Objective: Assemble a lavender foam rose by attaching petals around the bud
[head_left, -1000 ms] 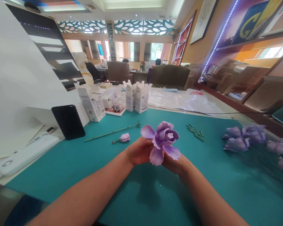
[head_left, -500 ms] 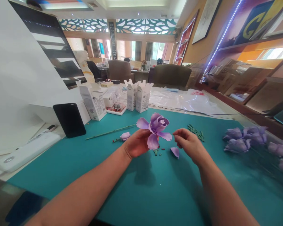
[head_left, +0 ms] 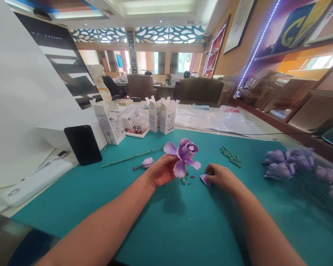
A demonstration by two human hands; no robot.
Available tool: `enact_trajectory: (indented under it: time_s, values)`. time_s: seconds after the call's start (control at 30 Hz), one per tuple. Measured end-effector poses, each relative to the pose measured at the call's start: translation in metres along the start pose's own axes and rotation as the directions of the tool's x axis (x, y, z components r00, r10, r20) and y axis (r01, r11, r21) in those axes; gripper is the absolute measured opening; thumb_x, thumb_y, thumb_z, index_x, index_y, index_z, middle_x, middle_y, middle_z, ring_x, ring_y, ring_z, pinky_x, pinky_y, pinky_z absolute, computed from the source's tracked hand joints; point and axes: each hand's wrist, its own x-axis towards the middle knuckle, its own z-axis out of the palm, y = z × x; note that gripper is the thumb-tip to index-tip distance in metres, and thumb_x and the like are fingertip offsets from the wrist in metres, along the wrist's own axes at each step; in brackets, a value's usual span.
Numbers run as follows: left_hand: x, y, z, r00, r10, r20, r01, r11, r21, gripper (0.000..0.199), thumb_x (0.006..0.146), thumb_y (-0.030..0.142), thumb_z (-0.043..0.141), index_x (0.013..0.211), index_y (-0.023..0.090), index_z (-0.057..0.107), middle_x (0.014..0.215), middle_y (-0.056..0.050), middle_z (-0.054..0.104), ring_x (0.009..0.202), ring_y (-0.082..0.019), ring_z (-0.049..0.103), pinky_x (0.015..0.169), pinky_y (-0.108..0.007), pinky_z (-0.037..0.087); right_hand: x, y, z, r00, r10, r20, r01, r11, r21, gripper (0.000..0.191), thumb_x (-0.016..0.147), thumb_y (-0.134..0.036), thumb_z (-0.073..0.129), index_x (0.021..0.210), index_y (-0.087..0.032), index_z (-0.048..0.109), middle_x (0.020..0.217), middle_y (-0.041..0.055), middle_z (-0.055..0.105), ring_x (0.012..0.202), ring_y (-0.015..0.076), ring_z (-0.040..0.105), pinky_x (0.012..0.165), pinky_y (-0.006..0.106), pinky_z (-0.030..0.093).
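Note:
My left hand [head_left: 164, 170] is closed round the underside of a purple flower [head_left: 185, 153], whose petals spread outward above the teal mat [head_left: 166, 229]. To its right, my right hand [head_left: 218, 175] has its fingers on a loose purple petal [head_left: 205, 180] lying on the mat; the fingertips are partly hidden, so the grip is unclear. Small green and red pieces [head_left: 186, 178] lie below the flower. Left of my left hand are a purple bud [head_left: 147, 162] on a short stem and a long green stem [head_left: 133, 156].
Several green sticks [head_left: 231, 156] lie beyond my right hand. More purple flowers [head_left: 279, 164] are at the right. A black phone [head_left: 83, 145], a white power strip [head_left: 39, 181], white boxes [head_left: 167, 117] and a small tray [head_left: 137, 131] stand along the left and back.
My right hand has moved down and slightly toward the loose petal, and its fingers now touch it. My left hand still holds the flower. The view has tilted slightly.

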Motion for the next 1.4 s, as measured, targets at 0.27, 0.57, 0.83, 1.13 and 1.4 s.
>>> enact_trajectory:
  time_s: [0.27,0.57,0.83,1.13,1.4]
  values:
    - [-0.002,0.001,0.006,1.0,0.006,-0.031,-0.005,0.999,0.039,0.016,0.074,0.024,0.067,0.086,0.013,0.063,0.077,-0.007,0.065,0.064,-0.015,0.06,0.062,-0.028,0.049,0.002,-0.006,-0.001,0.999,-0.004,0.044,0.002,0.999,0.032,0.025,0.07,-0.014,0.051,0.089,-0.02,0.066,0.082,0.0045,0.066,0.073,0.0177,0.058,0.061,0.026,0.039]
    - [0.002,-0.002,0.006,0.999,-0.025,-0.025,0.026,0.998,0.055,0.026,0.076,0.028,0.067,0.097,0.014,0.063,0.091,-0.01,0.068,0.071,-0.016,0.062,0.058,-0.025,0.047,-0.005,-0.014,-0.007,0.997,-0.002,-0.083,0.03,0.938,0.346,0.01,0.072,-0.026,0.053,0.079,-0.022,0.059,0.069,-0.0002,0.065,0.059,0.0157,0.06,0.056,0.028,0.041]
    - [0.008,-0.007,0.001,0.994,-0.056,-0.089,0.061,0.996,0.059,0.019,0.079,0.023,0.064,0.095,0.013,0.062,0.087,-0.009,0.067,0.066,-0.012,0.06,0.056,-0.022,0.045,-0.013,-0.028,-0.016,0.994,0.059,-0.092,0.004,0.823,0.568,0.02,0.067,-0.038,0.064,0.068,-0.022,0.052,0.056,-0.0025,0.058,0.055,0.0149,0.06,0.05,0.025,0.04]
    - [0.009,-0.005,0.003,0.979,-0.091,-0.182,0.104,0.993,0.062,0.012,0.083,0.018,0.054,0.088,0.012,0.063,0.076,-0.006,0.066,0.061,-0.013,0.061,0.053,-0.022,0.044,-0.017,-0.028,-0.022,0.996,0.008,-0.088,0.061,0.663,0.746,0.036,0.066,-0.052,0.07,0.065,-0.019,0.055,0.055,-0.0026,0.056,0.047,0.0095,0.049,0.046,0.023,0.038]
    - [0.007,-0.002,0.007,0.971,-0.079,-0.227,0.096,0.993,0.064,0.009,0.084,0.015,0.052,0.085,0.013,0.06,0.07,-0.005,0.064,0.06,-0.013,0.061,0.057,-0.025,0.047,-0.02,-0.035,-0.02,0.999,-0.016,-0.047,0.049,0.503,0.863,0.039,0.058,-0.05,0.078,0.068,-0.019,0.055,0.052,-0.0041,0.054,0.044,0.0085,0.046,0.043,0.023,0.034]
